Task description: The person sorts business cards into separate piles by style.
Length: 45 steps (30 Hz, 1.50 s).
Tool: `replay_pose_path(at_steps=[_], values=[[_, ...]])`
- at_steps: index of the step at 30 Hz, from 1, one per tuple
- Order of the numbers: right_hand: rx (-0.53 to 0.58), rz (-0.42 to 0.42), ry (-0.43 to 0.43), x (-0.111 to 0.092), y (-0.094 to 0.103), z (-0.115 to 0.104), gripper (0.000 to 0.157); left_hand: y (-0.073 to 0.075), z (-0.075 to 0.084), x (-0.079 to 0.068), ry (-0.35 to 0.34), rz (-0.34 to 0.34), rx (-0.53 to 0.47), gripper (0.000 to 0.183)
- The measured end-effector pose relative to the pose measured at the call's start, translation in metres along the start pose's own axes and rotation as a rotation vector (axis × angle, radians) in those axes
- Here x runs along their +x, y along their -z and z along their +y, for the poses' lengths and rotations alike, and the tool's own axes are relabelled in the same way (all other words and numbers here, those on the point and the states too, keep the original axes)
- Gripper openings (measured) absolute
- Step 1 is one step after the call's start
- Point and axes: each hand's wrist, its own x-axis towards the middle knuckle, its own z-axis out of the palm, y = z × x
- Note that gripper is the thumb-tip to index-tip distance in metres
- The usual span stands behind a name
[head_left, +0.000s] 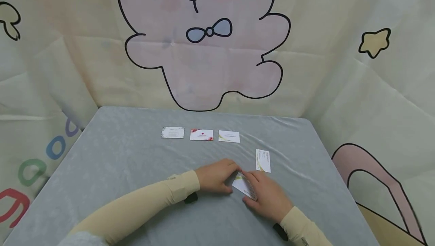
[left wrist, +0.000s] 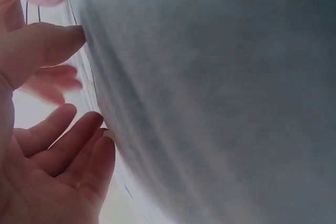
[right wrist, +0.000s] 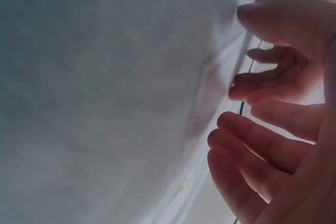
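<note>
A white business card (head_left: 242,186) with a yellow-green streak lies tilted on the grey cloth between my two hands. My right hand (head_left: 270,195) lies along its right side, thumb near the lower corner and fingertips at the far corner, fingers loosely bent and spread. From the left, my left hand (head_left: 216,176) reaches to the same far corner, its thumb lower and apart from the fingers. The fingertips of both hands nearly meet there. In the right wrist view a pale card (right wrist: 207,95) shows flat beside the fingers. The right hand covers part of the card's edge.
Another white card (head_left: 263,160) stands lengthwise farther right. Along the back, a floral-edged card (head_left: 172,132), a card with red flowers (head_left: 201,134) and a white-and-yellow card (head_left: 229,136) form a row. The grey cloth (head_left: 136,155) is wrinkled; a cartoon-printed curtain (head_left: 217,76) hangs behind.
</note>
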Motion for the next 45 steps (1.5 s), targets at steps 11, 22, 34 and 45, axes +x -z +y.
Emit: replay_pose_path(at_steps=[11, 22, 34, 45], values=[[0.090, 0.003, 0.023, 0.002, -0.009, 0.005, 0.051, -0.007, -0.003, 0.011, 0.006, -0.044, -0.068, 0.088], [0.050, -0.022, -0.039, 0.013, -0.003, 0.012, 0.043, 0.002, -0.013, 0.019, 0.053, -0.006, 0.005, 0.069], [0.101, -0.233, -0.249, 0.147, -0.019, 0.076, 0.065, 0.051, -0.091, 0.060, 0.335, 0.172, 0.139, 0.068], [0.117, -0.292, -0.285, 0.179, -0.032, 0.087, 0.054, 0.053, -0.108, 0.070, 0.350, 0.137, 0.083, 0.067]])
